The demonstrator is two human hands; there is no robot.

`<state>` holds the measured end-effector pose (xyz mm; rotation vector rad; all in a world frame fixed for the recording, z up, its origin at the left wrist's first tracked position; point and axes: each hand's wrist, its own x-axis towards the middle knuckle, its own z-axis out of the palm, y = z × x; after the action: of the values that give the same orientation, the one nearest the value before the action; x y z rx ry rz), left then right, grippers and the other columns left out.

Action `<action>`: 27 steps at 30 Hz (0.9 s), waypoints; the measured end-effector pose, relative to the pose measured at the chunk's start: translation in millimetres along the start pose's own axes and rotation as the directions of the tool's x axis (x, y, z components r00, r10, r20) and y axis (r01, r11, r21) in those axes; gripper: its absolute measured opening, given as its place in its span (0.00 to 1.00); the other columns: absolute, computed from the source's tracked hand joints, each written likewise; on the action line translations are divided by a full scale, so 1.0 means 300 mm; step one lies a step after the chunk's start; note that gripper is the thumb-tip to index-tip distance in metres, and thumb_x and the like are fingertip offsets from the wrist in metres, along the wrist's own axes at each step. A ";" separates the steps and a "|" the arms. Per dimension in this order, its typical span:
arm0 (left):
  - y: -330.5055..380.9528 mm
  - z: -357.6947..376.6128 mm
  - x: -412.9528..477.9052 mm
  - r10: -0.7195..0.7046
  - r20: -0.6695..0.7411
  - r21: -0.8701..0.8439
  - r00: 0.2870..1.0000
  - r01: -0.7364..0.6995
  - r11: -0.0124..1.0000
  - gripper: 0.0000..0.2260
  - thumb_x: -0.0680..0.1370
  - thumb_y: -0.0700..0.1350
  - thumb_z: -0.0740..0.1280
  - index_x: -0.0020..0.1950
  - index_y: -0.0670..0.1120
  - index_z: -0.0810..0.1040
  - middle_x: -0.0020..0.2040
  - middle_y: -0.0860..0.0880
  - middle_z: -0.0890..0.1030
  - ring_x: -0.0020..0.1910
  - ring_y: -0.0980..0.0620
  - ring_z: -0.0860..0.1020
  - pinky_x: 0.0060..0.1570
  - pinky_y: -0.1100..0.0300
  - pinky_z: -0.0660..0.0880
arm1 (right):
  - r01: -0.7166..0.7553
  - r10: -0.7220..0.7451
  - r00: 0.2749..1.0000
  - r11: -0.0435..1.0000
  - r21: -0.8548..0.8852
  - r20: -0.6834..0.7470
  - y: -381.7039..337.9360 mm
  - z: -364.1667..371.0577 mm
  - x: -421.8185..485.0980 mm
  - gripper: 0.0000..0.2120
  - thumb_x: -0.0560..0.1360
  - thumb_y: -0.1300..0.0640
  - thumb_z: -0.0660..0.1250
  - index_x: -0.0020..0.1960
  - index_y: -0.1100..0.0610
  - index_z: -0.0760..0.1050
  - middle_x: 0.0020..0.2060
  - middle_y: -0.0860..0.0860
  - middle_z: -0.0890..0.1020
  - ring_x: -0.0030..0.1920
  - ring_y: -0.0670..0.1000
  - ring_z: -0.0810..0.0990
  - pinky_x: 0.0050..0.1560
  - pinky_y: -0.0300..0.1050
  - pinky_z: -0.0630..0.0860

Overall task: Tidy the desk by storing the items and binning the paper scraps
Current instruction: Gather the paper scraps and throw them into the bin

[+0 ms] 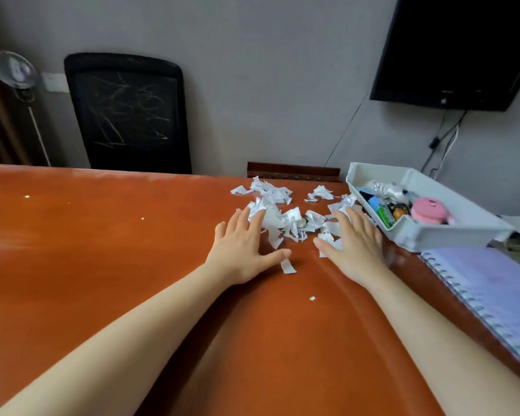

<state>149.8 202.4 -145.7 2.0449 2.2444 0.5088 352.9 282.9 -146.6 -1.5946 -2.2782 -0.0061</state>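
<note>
Plain grey room behind a glossy orange-brown tabletop.

A matte grey wall fills the background in soft, even light, and the tabletop's surface shows pale sheen at its far left. A black mesh office chair, its back marked with pale scribbles, stands against the wall. To its left is a pedestal fan, with a white wall plate between them. A dark wooden chair back rises just past the tabletop's far edge. A black screen hangs on the wall upper right, with cables trailing below it.
</note>
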 end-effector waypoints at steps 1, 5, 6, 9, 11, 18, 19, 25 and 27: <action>0.009 0.003 0.024 -0.012 0.019 0.012 1.000 0.012 1.000 0.44 0.69 0.74 0.54 0.77 0.53 0.44 0.79 0.46 0.45 0.77 0.45 0.42 0.74 0.42 0.45 | -0.002 0.002 1.000 1.000 0.002 -0.001 0.001 0.007 0.022 0.35 0.75 0.36 0.58 0.76 0.49 0.51 0.77 0.51 0.51 0.77 0.53 0.46 0.74 0.56 0.47; 0.029 0.023 0.114 -0.027 0.068 0.045 0.997 0.024 0.999 0.49 0.65 0.76 0.56 0.76 0.56 0.38 0.78 0.46 0.41 0.77 0.42 0.39 0.72 0.36 0.43 | -0.030 0.029 0.999 0.999 0.026 0.026 0.018 0.034 0.106 0.40 0.72 0.33 0.60 0.77 0.48 0.48 0.78 0.51 0.46 0.77 0.54 0.42 0.74 0.59 0.46; 0.027 0.028 0.135 -0.027 0.072 0.060 0.997 0.022 0.998 0.48 0.66 0.75 0.57 0.76 0.57 0.38 0.78 0.46 0.40 0.77 0.42 0.39 0.72 0.35 0.43 | -0.046 0.044 0.998 0.997 0.056 0.034 0.023 0.038 0.125 0.41 0.72 0.32 0.60 0.77 0.47 0.47 0.78 0.51 0.45 0.77 0.55 0.42 0.74 0.59 0.47; 0.015 0.038 0.194 -0.023 0.079 0.067 0.997 0.018 0.998 0.44 0.67 0.75 0.57 0.76 0.61 0.41 0.78 0.47 0.41 0.77 0.42 0.40 0.71 0.34 0.42 | -0.085 0.076 0.995 0.986 0.144 0.064 0.033 0.041 0.173 0.42 0.71 0.32 0.60 0.77 0.47 0.47 0.78 0.51 0.45 0.77 0.56 0.44 0.74 0.60 0.50; 0.002 0.042 0.225 0.018 0.085 0.029 0.996 -0.021 0.999 0.42 0.67 0.75 0.57 0.76 0.62 0.44 0.79 0.49 0.43 0.77 0.44 0.42 0.71 0.36 0.44 | -0.073 0.060 0.992 0.990 0.124 0.109 0.035 0.044 0.187 0.39 0.72 0.31 0.58 0.76 0.46 0.49 0.78 0.50 0.48 0.77 0.55 0.49 0.73 0.59 0.50; -0.027 0.057 0.271 0.150 0.052 -0.105 0.987 -0.144 0.984 0.31 0.69 0.71 0.59 0.67 0.56 0.69 0.70 0.52 0.69 0.70 0.49 0.64 0.70 0.47 0.57 | 0.097 -0.122 0.985 0.978 0.185 0.125 0.001 0.036 0.170 0.25 0.75 0.38 0.60 0.70 0.44 0.65 0.71 0.45 0.67 0.72 0.49 0.62 0.70 0.52 0.57; -0.024 0.056 0.270 0.147 0.050 -0.112 0.988 -0.140 0.984 0.30 0.70 0.71 0.59 0.66 0.55 0.70 0.69 0.51 0.70 0.69 0.48 0.65 0.69 0.48 0.58 | 0.101 -0.129 0.985 0.970 0.222 0.117 -0.005 0.035 0.167 0.24 0.76 0.39 0.60 0.70 0.44 0.66 0.71 0.45 0.67 0.72 0.49 0.62 0.70 0.51 0.57; -0.016 0.039 0.252 0.152 0.023 -0.058 0.988 -0.150 0.987 0.23 0.74 0.66 0.60 0.60 0.52 0.70 0.62 0.50 0.71 0.61 0.48 0.68 0.63 0.50 0.64 | 0.164 -0.203 0.975 0.932 0.323 0.091 -0.021 0.040 0.158 0.30 0.73 0.42 0.67 0.71 0.44 0.62 0.71 0.44 0.67 0.72 0.49 0.62 0.68 0.48 0.63; -0.014 0.036 0.247 0.155 0.007 -0.055 0.988 -0.154 0.987 0.22 0.75 0.64 0.60 0.61 0.51 0.70 0.62 0.50 0.71 0.61 0.48 0.68 0.62 0.51 0.64 | 0.180 -0.218 0.973 0.924 0.336 0.078 -0.030 0.042 0.155 0.28 0.73 0.45 0.68 0.70 0.45 0.64 0.70 0.45 0.68 0.71 0.49 0.64 0.67 0.47 0.64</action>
<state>140.1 276.9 -144.2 2.1995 2.0525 0.5601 327.2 324.4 -142.9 -1.2179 -2.3670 0.4018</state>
